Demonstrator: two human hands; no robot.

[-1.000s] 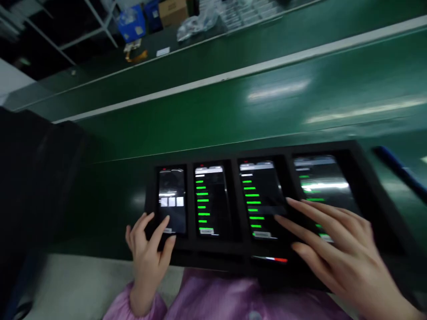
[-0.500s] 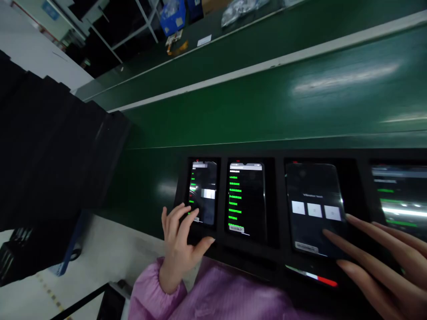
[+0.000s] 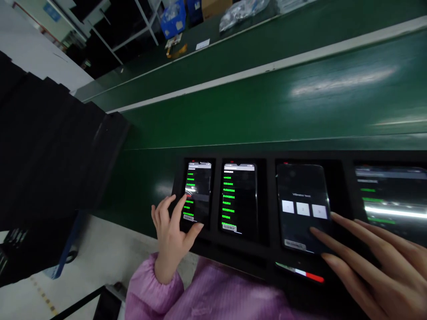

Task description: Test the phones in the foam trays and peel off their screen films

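Observation:
Several smartphones lie screen up in recesses of a black foam tray (image 3: 216,242). My left hand (image 3: 173,233) is open, its index fingertip at the screen of the leftmost phone (image 3: 200,191), which lists green lines and one red line. Beside it, the second phone (image 3: 245,200) shows a similar green list. My right hand (image 3: 376,262) is open with fingers spread over the third phone (image 3: 300,182), whose screen reads "Vibrator test" above three white boxes. Whether those fingers touch the glass I cannot tell. The fourth phone (image 3: 396,186) lies partly behind the right hand.
A green work surface (image 3: 233,115) runs behind the tray. Stacked black trays (image 3: 53,146) stand on the left. At the back are a blue bin (image 3: 173,22), clear plastic bags (image 3: 242,13) and a white label (image 3: 203,44). A red-and-white strip (image 3: 307,274) shows in the tray's front.
The leftmost phone's screen went from a blurred transition to a full list. My left index finger moved up its screen. The view shifted, so the tray sits slightly further left.

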